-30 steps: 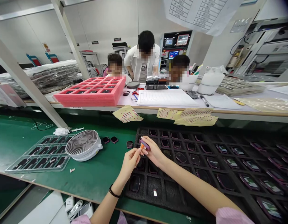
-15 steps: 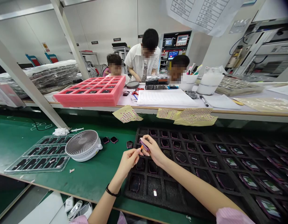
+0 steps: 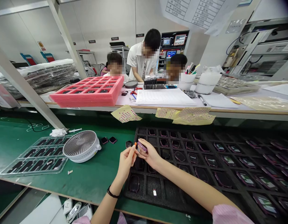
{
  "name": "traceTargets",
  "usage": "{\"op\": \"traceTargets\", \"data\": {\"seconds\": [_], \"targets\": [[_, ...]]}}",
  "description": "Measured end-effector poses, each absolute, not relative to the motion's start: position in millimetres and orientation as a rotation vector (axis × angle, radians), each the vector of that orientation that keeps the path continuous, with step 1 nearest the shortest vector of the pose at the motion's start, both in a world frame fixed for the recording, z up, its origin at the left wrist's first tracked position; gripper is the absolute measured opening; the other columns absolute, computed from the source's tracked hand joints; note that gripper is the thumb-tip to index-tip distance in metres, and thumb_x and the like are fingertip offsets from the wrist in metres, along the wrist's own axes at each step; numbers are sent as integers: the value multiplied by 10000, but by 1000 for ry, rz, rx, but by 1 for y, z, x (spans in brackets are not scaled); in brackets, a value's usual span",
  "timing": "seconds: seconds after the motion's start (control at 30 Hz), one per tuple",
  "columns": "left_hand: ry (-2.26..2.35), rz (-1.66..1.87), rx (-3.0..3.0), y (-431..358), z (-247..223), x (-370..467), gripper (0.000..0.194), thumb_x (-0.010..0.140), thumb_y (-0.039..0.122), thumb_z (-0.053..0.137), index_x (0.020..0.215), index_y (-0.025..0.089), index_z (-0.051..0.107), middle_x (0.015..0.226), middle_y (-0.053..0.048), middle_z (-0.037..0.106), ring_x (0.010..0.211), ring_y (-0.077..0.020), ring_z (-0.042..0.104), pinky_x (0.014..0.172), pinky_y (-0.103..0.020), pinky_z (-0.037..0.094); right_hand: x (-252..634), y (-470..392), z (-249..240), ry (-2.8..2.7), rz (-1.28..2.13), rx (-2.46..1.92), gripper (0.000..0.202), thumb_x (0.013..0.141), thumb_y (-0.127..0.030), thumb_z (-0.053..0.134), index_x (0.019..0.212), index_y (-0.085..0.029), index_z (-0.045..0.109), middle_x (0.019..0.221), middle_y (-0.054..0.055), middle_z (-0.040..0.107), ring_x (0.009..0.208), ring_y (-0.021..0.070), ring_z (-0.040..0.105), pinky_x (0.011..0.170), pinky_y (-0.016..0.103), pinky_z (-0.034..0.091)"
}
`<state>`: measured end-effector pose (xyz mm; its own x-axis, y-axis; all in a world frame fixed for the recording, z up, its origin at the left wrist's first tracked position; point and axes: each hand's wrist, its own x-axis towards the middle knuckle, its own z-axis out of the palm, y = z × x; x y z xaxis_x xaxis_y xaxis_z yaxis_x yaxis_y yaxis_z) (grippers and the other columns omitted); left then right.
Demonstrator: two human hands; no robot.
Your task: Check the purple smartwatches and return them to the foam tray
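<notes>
Between the fingers of my right hand is a purple watch case, tilted on its edge. My left hand pinches a small tool with an orange tip, close beside the case; its lower part is hidden by the fingers. Both hands are above the left edge of a black foam tray, whose compartments hold many purple-framed watch cases like this dark one. A small white-and-red strip lies in a front compartment. Another watch case lies on the green mat just left of the hands.
A white fan stands left, beside a clear plastic tray of black parts. Two watch cases lie near the fan. A raised shelf edge crosses behind, bearing a pink foam tray and papers. Several co-workers are beyond it.
The orange-tipped tool has moved from below the watch case to its left side, now pointing upward. The case has turned slightly in my right hand. The view has shifted a little.
</notes>
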<state>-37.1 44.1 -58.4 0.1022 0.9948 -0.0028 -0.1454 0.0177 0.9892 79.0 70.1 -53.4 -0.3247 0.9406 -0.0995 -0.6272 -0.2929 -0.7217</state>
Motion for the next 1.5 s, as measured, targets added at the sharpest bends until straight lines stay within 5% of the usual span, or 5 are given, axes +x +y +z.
{"op": "traceTargets", "data": {"seconds": [0.5,0.8,1.0,1.33,1.5], "targets": [[1496,1174,1398,57,-76,-117,328,784,495,576,705,180,532,534,66,397,421,-67,321,422,-195,238,114,146,-90,-1149,1301,-1165,178,732,-323,541,870,-226,486,518,-104,451,391,97,422,420,231,360],[1595,373,2111,76,-73,-60,250,869,260,515,1079,192,633,991,-95,703,891,-248,644,683,-259,417,121,214,-107,-1605,796,-1455,191,868,-232,579,1046,-166,594,1001,43,631,892,176,610,789,354,502],[1505,291,2137,95,-69,-62,160,822,283,593,939,207,673,880,-58,707,784,-223,642,617,-241,386,121,218,-111,-1905,625,-1556,302,907,-322,561,1163,-162,566,1165,81,593,977,201,608,829,412,520],[1550,463,2100,89,-64,-73,202,843,343,515,794,178,620,642,-8,582,574,-158,502,537,-234,271,169,196,-102,-1783,327,-1945,190,843,-264,582,887,-82,618,1097,269,551,1130,390,475,851,460,420],[1745,613,1969,81,-58,-105,229,847,370,489,748,189,590,580,18,521,520,-145,457,519,-227,259,168,194,-102,-1721,486,-1854,160,787,-289,654,800,-152,571,986,180,603,1052,331,529,820,389,417]]}}
